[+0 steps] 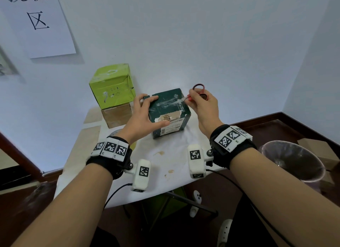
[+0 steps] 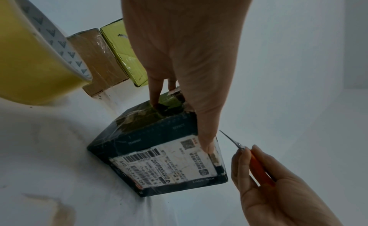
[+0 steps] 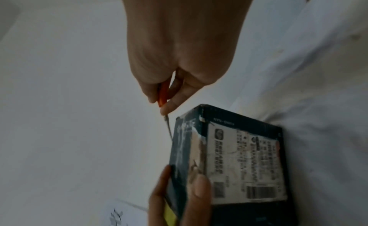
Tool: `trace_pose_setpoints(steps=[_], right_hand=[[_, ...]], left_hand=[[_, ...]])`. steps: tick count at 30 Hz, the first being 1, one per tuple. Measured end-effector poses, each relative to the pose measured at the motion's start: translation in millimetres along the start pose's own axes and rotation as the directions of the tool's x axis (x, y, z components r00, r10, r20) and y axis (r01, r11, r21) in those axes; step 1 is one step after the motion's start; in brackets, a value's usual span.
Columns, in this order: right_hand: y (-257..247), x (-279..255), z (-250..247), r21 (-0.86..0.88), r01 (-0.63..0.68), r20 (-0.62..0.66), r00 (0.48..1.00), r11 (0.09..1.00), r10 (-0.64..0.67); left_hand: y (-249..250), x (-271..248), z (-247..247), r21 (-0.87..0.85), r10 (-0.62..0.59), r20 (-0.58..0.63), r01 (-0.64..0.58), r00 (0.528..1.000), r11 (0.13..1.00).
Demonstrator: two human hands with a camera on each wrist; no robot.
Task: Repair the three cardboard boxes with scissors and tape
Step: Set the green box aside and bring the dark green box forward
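The dark green box [image 1: 168, 110] is printed cardboard under glossy clear tape; its front edge is torn to rough, pale raw board, and a matt paper label [image 2: 165, 164] sticks on one face. The lime green box [image 1: 112, 86] has a shiny, wrinkled, scuffed skin. Beneath it, the brown box [image 1: 116, 117] is plain matt cardboard banded with glossy tape. The scissors [image 1: 196, 94] have thin bare-metal blades and smooth red plastic handles. The tape roll [image 2: 29, 59] looks slick and yellowish. A white, creased, stained cloth covers the counter [image 1: 165, 154].
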State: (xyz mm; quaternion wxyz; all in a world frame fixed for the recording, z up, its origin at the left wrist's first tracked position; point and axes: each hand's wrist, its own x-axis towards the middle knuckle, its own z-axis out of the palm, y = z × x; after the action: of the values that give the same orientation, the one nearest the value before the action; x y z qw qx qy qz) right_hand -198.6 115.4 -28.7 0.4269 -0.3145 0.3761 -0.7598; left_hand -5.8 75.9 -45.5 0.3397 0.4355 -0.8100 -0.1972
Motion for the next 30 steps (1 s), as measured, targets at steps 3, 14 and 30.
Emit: trace_pose_setpoints(steps=[3, 14, 30], right_hand=[[-1.0, 7.5, -2.7, 0.101, 0.010, -0.059, 0.998, 0.995, -0.004], [20.6, 3.8, 12.9, -0.033, -0.149, 0.123, 0.981, 0.988, 0.152], [25.7, 3.8, 13.7, 0.083, -0.193, 0.076, 0.979, 0.978, 0.187]], left_hand=[[-0.4, -0.7, -1.3, -0.001, -0.006, 0.010, 0.006, 1.000, 1.000], [0.4, 1.8, -5.3, -0.200, -0.092, 0.018, 0.094, 0.996, 0.975], [-0.1, 9.4, 5.5, -0.262, -0.140, -0.087, 0.112, 0.986, 0.959]])
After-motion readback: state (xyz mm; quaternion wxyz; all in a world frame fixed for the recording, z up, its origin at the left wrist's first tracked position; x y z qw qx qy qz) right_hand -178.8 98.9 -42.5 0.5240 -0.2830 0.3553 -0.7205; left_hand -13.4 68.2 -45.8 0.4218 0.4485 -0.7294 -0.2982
